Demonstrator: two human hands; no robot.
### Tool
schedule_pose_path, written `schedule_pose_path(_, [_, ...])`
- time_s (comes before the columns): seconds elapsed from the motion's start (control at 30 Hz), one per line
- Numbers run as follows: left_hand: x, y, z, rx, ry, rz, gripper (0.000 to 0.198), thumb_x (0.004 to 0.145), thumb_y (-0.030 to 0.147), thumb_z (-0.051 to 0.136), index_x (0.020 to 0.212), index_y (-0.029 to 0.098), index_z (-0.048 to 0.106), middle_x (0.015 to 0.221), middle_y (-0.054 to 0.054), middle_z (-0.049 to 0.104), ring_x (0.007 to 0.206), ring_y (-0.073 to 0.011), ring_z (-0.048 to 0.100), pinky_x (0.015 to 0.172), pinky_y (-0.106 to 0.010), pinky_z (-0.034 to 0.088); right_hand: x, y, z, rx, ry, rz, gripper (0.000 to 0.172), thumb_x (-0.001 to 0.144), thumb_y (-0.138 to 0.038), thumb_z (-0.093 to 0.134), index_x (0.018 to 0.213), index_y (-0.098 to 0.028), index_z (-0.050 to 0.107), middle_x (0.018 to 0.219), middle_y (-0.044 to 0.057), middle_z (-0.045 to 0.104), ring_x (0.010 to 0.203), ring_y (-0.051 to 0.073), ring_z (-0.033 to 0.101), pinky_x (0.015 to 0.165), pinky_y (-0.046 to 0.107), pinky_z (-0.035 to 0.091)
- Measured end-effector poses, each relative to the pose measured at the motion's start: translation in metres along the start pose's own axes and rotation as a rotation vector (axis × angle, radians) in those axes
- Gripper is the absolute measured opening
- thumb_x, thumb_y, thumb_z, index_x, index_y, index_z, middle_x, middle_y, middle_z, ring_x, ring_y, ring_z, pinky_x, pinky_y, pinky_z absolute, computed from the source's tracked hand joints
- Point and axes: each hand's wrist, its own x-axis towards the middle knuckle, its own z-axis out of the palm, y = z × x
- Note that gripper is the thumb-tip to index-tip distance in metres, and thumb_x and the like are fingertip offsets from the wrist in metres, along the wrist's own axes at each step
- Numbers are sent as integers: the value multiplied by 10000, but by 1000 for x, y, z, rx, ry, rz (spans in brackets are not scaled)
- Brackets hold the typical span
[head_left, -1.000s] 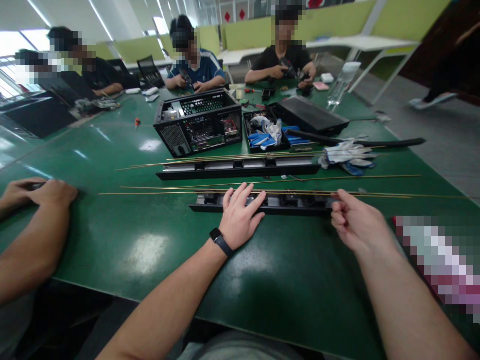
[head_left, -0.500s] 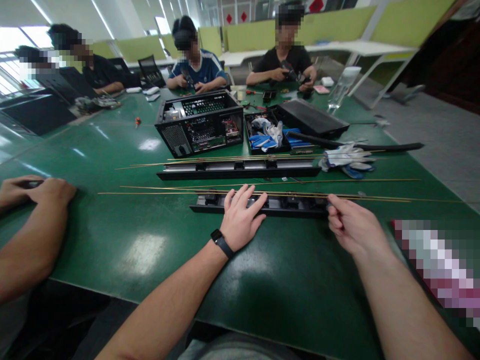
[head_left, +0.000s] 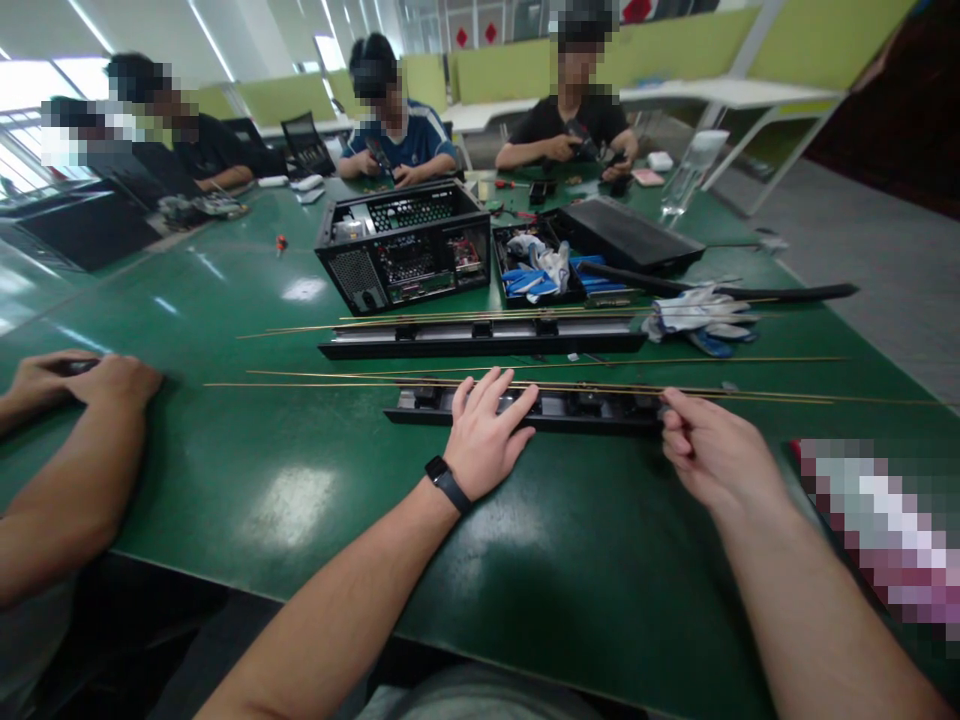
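Observation:
My left hand (head_left: 486,430), with a dark watch on its wrist, lies with fingers spread across a long black channel-shaped rail (head_left: 600,424) and the thin brass-coloured rods (head_left: 330,384) over it. At the rail's right end, my right hand (head_left: 712,440) is closed, thumb and index finger pinched beside the rods. What sits between those fingertips is hidden. Dark blocks (head_left: 587,400) show inside the rail. Just beyond lies a second, similar rail (head_left: 450,348), with more thin rods (head_left: 360,319) along its top.
A black open computer case (head_left: 405,250) stands behind the rails. Beside it is a black tray (head_left: 536,290) with blue-white gloves. More gloves (head_left: 697,315) and a black strip (head_left: 787,293) lie right. A co-worker's hands (head_left: 90,385) rest at left; other people sit across the green table (head_left: 300,520).
The whole view has shifted slightly, with things appearing a little further right. Both my hands keep the same places at the near rail.

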Motion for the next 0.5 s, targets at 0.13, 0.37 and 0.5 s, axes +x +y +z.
schedule_pose_path(0.13, [0, 0, 0, -5, -13, -14, 635, 1163, 245, 917, 1781, 351, 818, 1922, -185, 728, 1855, -443, 640, 1559, -721, 453, -1, -2, 1, 6, 37, 23, 345, 1016, -207, 1063, 903, -235, 738, 695, -45, 642, 451, 67, 479, 373, 147, 320])
schedule_pose_path(0.37, [0, 2, -1, 6, 1, -4, 614, 1178, 254, 897, 1780, 348, 818, 1913, -187, 735, 1846, -442, 650, 1553, -717, 461, 1, -1, -4, 12, -4, 18, 384, 965, -241, 1117, 952, -250, 733, 701, -54, 652, 452, 78, 509, 362, 138, 331])
schedule_pose_path(0.5, [0, 2, -1, 12, -6, -16, 632, 1163, 258, 915, 1778, 364, 819, 1905, -181, 743, 1845, -447, 648, 1564, -732, 436, 1, -1, -5, 24, -12, 11, 402, 941, -243, 1134, 971, -251, 733, 690, -52, 658, 447, 81, 518, 357, 130, 348])
